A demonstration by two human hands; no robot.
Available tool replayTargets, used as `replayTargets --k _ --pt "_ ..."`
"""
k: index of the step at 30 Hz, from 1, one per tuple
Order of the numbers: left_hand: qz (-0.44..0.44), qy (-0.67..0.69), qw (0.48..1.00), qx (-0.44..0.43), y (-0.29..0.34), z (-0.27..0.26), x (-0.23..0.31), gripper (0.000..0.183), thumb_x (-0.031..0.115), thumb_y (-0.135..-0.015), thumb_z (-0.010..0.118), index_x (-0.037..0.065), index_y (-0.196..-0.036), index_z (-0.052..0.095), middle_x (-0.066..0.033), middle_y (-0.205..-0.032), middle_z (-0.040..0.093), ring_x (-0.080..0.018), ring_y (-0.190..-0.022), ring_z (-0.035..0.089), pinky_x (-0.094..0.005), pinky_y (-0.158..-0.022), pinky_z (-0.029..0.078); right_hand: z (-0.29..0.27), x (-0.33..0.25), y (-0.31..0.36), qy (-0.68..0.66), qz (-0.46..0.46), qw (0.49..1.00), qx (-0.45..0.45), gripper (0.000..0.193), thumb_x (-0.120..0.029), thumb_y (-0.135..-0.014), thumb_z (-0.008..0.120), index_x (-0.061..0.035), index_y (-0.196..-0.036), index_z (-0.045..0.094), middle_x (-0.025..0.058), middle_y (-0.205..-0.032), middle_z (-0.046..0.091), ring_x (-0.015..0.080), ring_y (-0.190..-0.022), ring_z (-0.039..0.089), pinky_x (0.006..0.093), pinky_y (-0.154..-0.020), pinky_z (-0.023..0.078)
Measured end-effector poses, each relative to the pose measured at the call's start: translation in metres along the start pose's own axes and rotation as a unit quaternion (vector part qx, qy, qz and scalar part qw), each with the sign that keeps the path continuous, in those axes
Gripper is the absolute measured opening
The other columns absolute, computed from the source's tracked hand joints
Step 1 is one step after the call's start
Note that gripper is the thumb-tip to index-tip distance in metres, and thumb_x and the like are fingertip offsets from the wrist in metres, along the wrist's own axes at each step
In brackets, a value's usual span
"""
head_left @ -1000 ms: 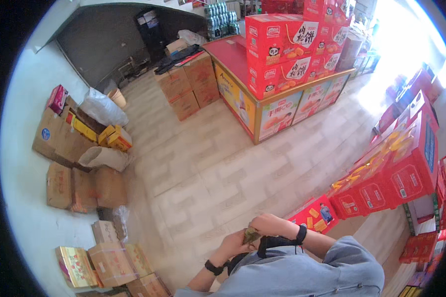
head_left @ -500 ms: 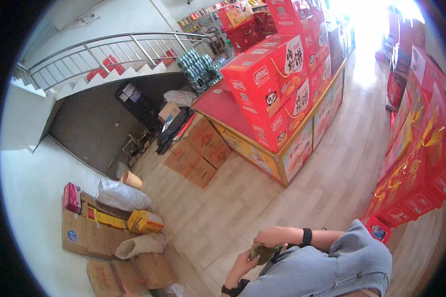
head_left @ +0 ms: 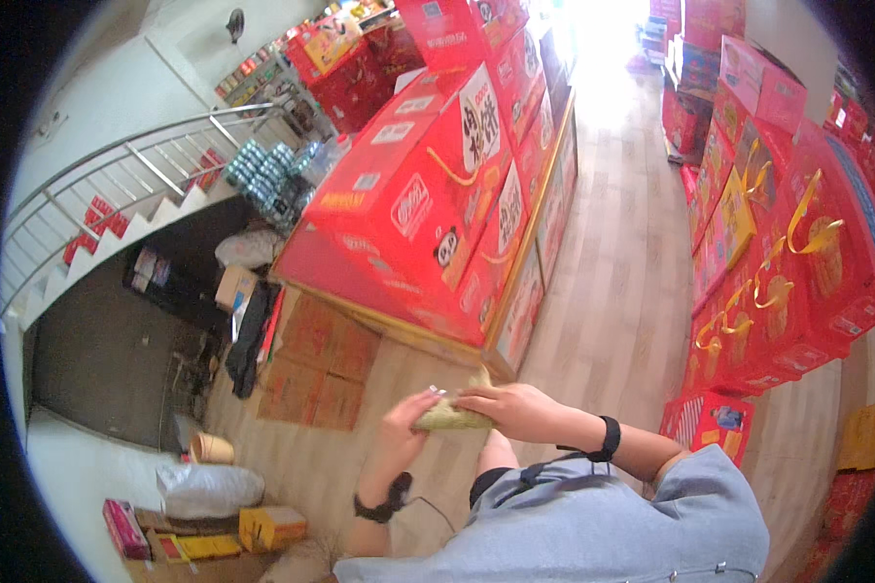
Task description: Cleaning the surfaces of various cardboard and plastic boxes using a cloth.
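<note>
**Leaf parcel folded but not yet tied**

Close in, both hands met in front of the person's chest. The left hand (head_left: 402,434) cupped one end of a small greenish leaf-wrapped parcel (head_left: 450,416), fingers curled around it; the right hand (head_left: 511,410) pinched the other end and pressed the leaf down. The wrap looked mostly closed, though a leaf tip stuck up loose and I saw no string on it. Beyond, cardboard cartons (head_left: 321,361) sat on the wooden floor (head_left: 612,291) against a stack of red gift boxes (head_left: 413,209).
</note>
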State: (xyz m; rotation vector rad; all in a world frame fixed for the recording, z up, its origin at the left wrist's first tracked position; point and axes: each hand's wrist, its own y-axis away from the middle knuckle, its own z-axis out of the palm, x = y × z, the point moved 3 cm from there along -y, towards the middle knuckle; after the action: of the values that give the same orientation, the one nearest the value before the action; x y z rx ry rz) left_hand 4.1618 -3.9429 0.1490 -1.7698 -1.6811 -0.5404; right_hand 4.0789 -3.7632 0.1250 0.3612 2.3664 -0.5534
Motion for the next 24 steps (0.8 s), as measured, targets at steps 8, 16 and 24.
replayTargets --k 8,16,24 --pt "0.225 -0.238 0.899 0.29 -0.142 -0.124 0.037 0.039 0.013 -0.068 0.052 0.008 -0.105 0.063 -0.0111 -0.126 0.05 -0.0311 -0.119 0.042 -0.0529 -0.105 0.018 -0.115 -0.027 -0.143 0.269 -0.183 0.892 0.315 0.044 -0.013 -0.074 0.053 -0.0111 -0.118 0.053 0.0055 -0.136 0.038 0.0265 -0.122 0.041 0.0385 -0.102 0.036" --pt "0.201 -0.195 0.96 0.01 -0.221 -0.128 0.025 0.049 0.03 -0.073 0.054 0.002 -0.113 0.056 -0.0141 -0.121 0.055 -0.0315 -0.118 0.047 -0.0559 -0.107 0.01 -0.167 0.07 -0.188 0.163 -0.188 0.955 0.159 0.028 -0.021 -0.083 0.052 -0.0064 -0.107 0.053 0.0092 -0.13 0.046 0.0224 -0.125 0.04 0.0421 -0.103 0.032" --pt "0.021 -0.214 0.977 -0.004 -0.214 -0.103 0.044 0.059 0.041 -0.078 0.052 0.004 -0.124 0.05 -0.0144 -0.126 0.05 -0.0334 -0.125 0.039 -0.056 -0.104 0.017 -0.192 0.112 -0.201 0.144 -0.331 0.926 0.112 0.029 -0.017 -0.084 0.049 -0.0077 -0.112 0.051 0.0099 -0.128 0.049 0.02 -0.122 0.044 0.0437 -0.104 0.027"
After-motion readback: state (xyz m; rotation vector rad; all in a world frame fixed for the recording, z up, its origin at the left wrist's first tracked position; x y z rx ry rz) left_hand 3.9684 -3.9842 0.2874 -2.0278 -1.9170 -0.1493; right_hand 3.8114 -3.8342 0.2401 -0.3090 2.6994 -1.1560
